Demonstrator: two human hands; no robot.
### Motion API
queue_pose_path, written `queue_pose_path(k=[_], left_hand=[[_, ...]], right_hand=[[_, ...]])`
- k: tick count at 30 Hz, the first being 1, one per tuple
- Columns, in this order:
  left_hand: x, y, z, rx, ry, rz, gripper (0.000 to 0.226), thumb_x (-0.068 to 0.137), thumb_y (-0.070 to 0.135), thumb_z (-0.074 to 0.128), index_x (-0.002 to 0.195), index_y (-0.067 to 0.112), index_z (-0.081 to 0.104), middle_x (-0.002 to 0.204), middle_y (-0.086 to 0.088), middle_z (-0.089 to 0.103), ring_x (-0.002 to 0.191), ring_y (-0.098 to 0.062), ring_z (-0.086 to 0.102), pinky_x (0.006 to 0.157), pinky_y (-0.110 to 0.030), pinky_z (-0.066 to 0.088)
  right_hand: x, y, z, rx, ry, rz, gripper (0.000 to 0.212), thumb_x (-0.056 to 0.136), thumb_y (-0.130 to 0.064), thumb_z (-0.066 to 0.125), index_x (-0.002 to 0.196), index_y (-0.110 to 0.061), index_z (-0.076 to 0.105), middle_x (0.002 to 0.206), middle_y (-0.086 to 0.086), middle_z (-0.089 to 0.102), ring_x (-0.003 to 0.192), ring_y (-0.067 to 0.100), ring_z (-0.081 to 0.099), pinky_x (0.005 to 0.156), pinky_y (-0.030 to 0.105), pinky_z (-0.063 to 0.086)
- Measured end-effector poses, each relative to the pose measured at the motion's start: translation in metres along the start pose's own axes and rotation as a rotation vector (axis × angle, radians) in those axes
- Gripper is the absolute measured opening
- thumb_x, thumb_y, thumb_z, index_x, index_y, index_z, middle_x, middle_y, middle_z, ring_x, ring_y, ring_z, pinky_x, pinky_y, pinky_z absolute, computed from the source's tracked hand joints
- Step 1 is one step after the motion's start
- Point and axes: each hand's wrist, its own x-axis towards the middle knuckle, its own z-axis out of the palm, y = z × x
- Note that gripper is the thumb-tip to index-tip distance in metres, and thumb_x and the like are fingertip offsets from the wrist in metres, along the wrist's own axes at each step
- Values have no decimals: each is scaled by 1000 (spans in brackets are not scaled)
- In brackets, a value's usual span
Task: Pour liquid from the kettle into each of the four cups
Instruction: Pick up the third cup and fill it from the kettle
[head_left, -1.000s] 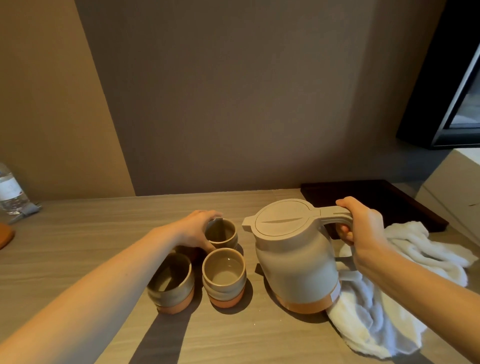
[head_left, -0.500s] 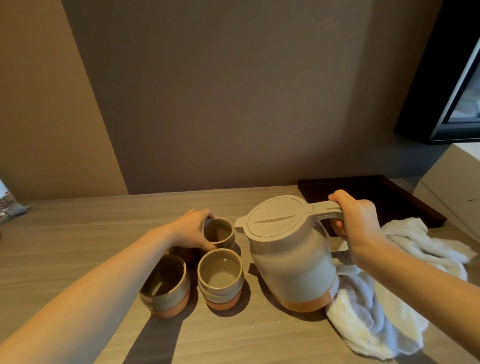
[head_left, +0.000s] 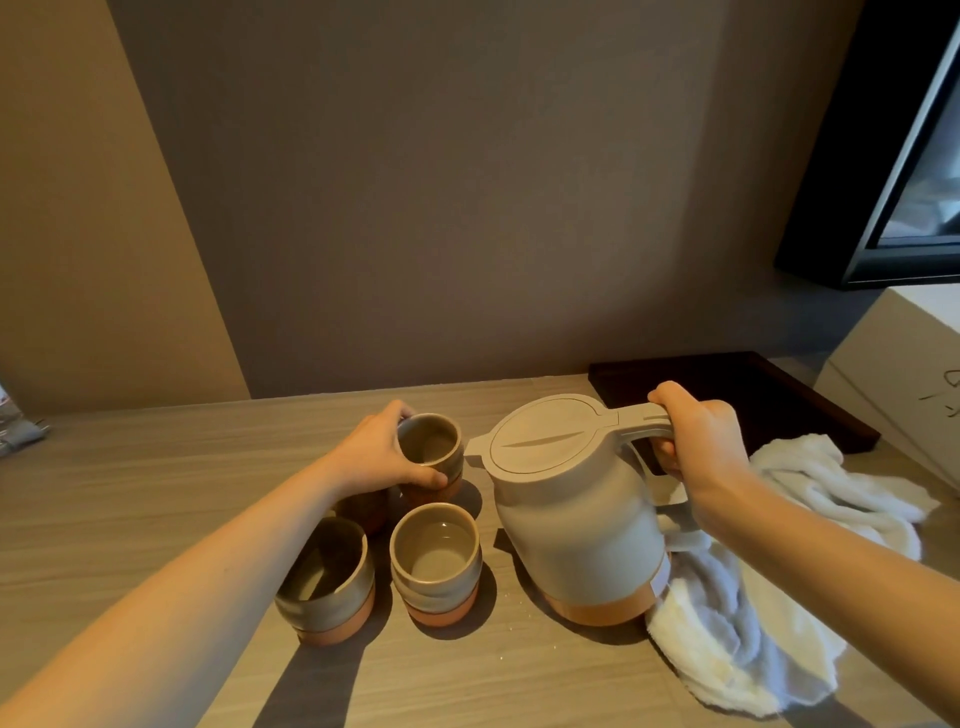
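Observation:
A beige kettle with an orange base and closed lid stands upright on the wooden table; its spout points left. My right hand is wrapped around its handle. Left of it stand grey cups with orange bases. My left hand grips the far right cup by its side. The near right cup holds a little clear liquid. The near left cup stands beside it. A far left cup is mostly hidden under my left wrist.
A crumpled white towel lies right of the kettle, partly under it. A dark tray sits at the back right, with a white box beyond it. A wall runs close behind the table.
The scene looks nearly the same; the view has shifted a little to the right. Both hands keep their grips on the cup and the kettle handle.

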Motion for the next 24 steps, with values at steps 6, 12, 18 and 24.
queue_pose_path(k=[6, 12, 18, 24], left_hand=[[-7, 12, -7, -266, 197, -21, 79, 56, 51, 87, 117, 34, 41, 104, 20, 49, 93, -6, 52, 65, -16, 40], [-20, 23, -13, -474, 343, -80, 83, 54, 52, 87, 121, 39, 41, 105, 21, 48, 93, -12, 51, 63, -22, 43], [-42, 31, -18, -581, 389, -93, 87, 47, 56, 87, 120, 41, 42, 106, 20, 50, 94, -15, 53, 62, -22, 45], [-68, 34, -21, -614, 408, -73, 82, 55, 45, 91, 123, 40, 44, 112, 14, 54, 101, -17, 54, 77, -34, 52]], right_hand=[[-4, -1, 0, 39, -10, 62, 42, 85, -34, 55, 99, 5, 62, 77, 13, 52, 70, 20, 46, 63, 30, 40], [-12, -4, -3, 118, -10, 88, 33, 82, -30, 56, 85, 2, 63, 64, 9, 51, 56, 14, 43, 57, 27, 38], [-24, -12, -10, 186, -2, 45, 28, 80, -32, 58, 72, -5, 63, 56, 3, 53, 51, 11, 43, 53, 25, 35], [-42, -33, -14, 208, -12, -22, 28, 80, -34, 58, 69, -9, 63, 59, 3, 56, 52, 10, 45, 54, 25, 37]])
